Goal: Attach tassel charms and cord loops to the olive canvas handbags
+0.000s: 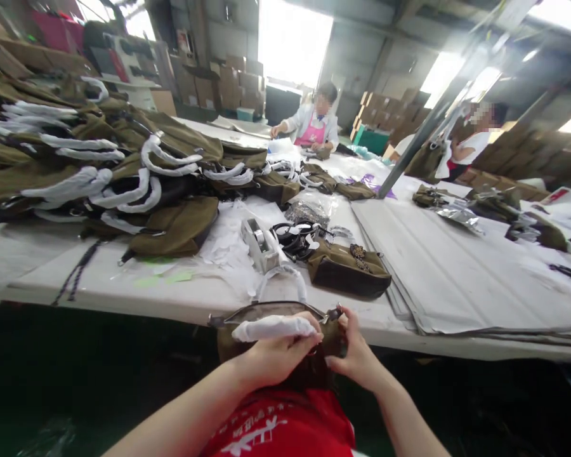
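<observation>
Handbag, lower centre of frame, at the near edge of the desk: presumably light, soft-sided, liable to sag. Grasp at the white-wrapped handle, which the left hand pinches; right hand partly spread at the corner, grip unclear.

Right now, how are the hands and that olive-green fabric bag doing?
Left hand at white-wrapped handle; right hand at right end of olive bag. Top open, at near edge of white table. Grey boxy tape dispenser beyond, clear of hands.
</observation>
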A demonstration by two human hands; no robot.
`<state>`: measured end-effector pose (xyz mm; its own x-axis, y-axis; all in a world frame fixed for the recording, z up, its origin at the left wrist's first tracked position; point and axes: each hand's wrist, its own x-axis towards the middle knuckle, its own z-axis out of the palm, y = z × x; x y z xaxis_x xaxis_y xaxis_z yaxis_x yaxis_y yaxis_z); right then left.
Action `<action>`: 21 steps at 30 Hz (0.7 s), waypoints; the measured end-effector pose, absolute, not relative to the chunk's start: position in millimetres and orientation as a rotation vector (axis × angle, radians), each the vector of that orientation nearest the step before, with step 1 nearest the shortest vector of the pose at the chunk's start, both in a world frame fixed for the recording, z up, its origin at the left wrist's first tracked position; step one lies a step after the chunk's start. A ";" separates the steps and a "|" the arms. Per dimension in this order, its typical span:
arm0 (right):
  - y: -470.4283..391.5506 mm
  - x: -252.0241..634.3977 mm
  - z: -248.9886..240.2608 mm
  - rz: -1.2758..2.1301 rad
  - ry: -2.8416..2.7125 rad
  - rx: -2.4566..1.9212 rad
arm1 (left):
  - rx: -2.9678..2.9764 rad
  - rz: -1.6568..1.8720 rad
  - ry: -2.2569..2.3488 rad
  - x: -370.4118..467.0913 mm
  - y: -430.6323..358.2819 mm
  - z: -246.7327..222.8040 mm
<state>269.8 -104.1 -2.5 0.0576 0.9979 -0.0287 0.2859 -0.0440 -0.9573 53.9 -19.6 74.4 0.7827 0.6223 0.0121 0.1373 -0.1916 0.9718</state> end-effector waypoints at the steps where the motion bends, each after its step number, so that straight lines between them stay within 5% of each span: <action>1: -103.2 260.9 -4.2 0.969 -1.256 -1.465 | 1.676 0.508 0.591 53.9 -21.0 79.9; 9: -80.4 276.4 94.3 0.605 -0.570 -1.236 | 1.724 0.746 0.321 26.8 -29.4 143.1; 14: -39.1 358.4 161.4 0.360 -0.608 -1.301 | 1.720 0.886 0.431 3.8 -26.1 132.5; 19: 31.7 439.9 152.2 0.052 -0.885 -1.884 | 1.642 0.887 0.700 -3.3 -8.6 82.4; 21: 57.6 449.8 120.9 -0.084 -1.395 -2.016 | 1.615 0.904 0.858 -8.9 11.1 59.8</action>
<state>449.8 57.6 120.9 0.4248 0.8066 0.4110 0.8501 -0.1993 -0.4875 -8.9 11.1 59.8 0.4583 0.8786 0.1344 0.0883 -0.1955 0.9767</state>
